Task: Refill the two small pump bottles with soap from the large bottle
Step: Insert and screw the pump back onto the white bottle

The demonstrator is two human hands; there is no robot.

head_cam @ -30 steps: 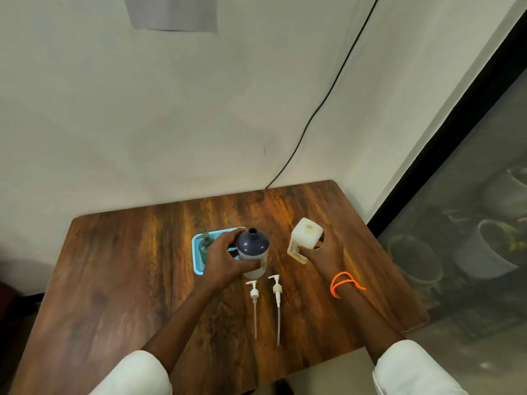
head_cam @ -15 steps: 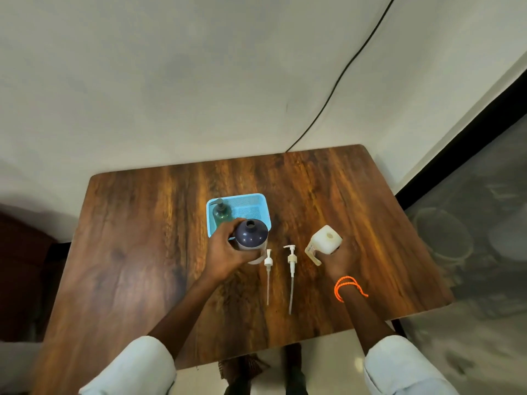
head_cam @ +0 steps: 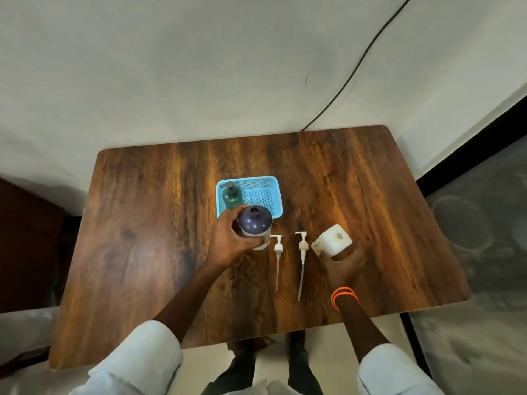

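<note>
On the wooden table (head_cam: 142, 223), the left hand (head_cam: 228, 240) curled round the side of an upright dark bottle (head_cam: 254, 223), its neck open, just near of the blue basket (head_cam: 271, 189). A green pump bottle (head_cam: 231, 196) stood in the basket's left corner. The right hand (head_cam: 343, 262) gripped a white square bottle (head_cam: 333, 240), tilted, with its top hole showing. Between the two bottles lay two white pumps (head_cam: 278, 249) (head_cam: 302, 246), side by side, tubes pointing near. An orange band (head_cam: 343, 295) circled the right wrist.
</note>
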